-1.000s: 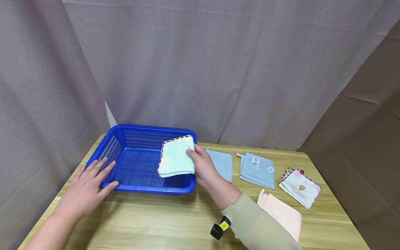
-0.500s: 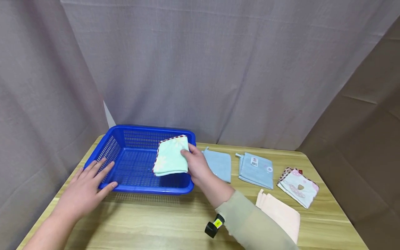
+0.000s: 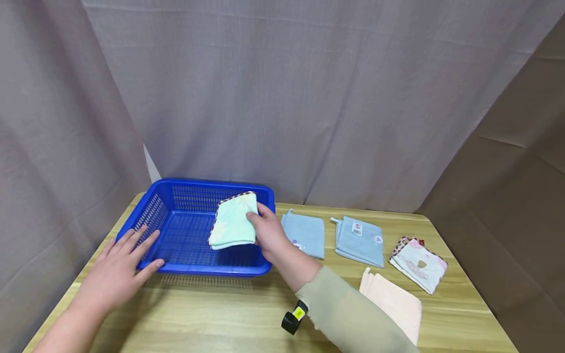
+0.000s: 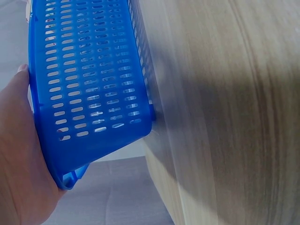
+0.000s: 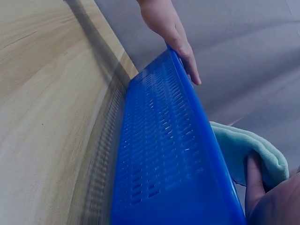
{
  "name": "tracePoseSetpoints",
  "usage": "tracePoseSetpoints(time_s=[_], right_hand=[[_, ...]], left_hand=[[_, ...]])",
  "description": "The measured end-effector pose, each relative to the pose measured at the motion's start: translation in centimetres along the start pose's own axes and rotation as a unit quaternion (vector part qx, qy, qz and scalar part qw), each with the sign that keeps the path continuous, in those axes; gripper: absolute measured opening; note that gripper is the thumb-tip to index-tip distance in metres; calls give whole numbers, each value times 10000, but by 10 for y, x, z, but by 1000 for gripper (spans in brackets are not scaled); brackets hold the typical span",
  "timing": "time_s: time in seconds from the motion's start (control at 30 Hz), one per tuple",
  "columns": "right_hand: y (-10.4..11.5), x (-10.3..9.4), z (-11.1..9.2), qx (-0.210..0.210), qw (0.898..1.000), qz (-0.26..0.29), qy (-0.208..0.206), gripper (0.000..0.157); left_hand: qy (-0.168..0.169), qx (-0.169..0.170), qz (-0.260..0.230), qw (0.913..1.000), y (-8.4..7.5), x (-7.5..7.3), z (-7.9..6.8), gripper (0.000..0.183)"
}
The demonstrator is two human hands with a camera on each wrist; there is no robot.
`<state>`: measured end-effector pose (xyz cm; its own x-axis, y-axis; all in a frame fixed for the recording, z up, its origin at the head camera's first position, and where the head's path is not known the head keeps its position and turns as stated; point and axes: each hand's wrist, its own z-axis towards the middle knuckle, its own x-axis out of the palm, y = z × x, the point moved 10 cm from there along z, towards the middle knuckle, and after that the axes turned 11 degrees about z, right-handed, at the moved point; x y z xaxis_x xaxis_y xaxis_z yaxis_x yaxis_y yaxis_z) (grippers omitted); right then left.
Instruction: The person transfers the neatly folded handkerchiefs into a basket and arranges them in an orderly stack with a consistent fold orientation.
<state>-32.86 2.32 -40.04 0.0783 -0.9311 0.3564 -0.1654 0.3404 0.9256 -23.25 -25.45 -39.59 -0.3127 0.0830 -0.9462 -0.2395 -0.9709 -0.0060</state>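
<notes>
My right hand [image 3: 271,230] pinches a folded mint-green towel [image 3: 234,221] by its right edge, thumb on top. Pale flowers and a red checked trim mark the towel, which hangs over the right half of a blue plastic basket [image 3: 194,268]. In the right wrist view the towel [image 5: 248,145] shows beyond the basket's rim, fingers under its fold. My left hand [image 3: 115,274] rests with spread, straight fingers on the basket's front left corner. The left wrist view shows that hand [image 4: 23,154] along the rim of the slotted basket wall [image 4: 89,79].
Right of the basket lie two folded light-blue towels [image 3: 309,233] [image 3: 361,241], a peach towel [image 3: 395,304] and a white-and-pink patterned towel [image 3: 421,264]. All are on the wooden table [image 3: 198,318]. Grey curtain [image 3: 282,98] stands behind, brown cloth [image 3: 512,220] at the right.
My right hand has carried the mint-green towel a little leftward over the basket, uncovering more of the nearer light-blue towel. My left hand stays on the basket's corner.
</notes>
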Motion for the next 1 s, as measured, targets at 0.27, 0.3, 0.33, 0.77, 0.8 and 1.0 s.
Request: tracePoseSetpoints(time_s=[0.27,0.3,0.33,0.77,0.8,1.0], right_hand=[[-1,3,4,25,9999,-102,-98,46],[-2,4,4,29,9999,-92,-111,46],[-3,5,4,34,9999,-91,-128,46],[-9,11,13,87,9996,-198,-188,44],[-10,11,14,98,9996,-196,-205,44],[-15,11,22,210,9993,-126,-297,45]], left_hand=[[-40,9,7,10000,0,0,-1,68],[-41,10,9,10000,0,0,-1,68],[-37,12,10,10000,0,0,-1,68],[-24,33,34,10000,0,0,0,69],[-23,29,32,10000,0,0,0,69],[-12,9,28,10000,0,0,0,68]])
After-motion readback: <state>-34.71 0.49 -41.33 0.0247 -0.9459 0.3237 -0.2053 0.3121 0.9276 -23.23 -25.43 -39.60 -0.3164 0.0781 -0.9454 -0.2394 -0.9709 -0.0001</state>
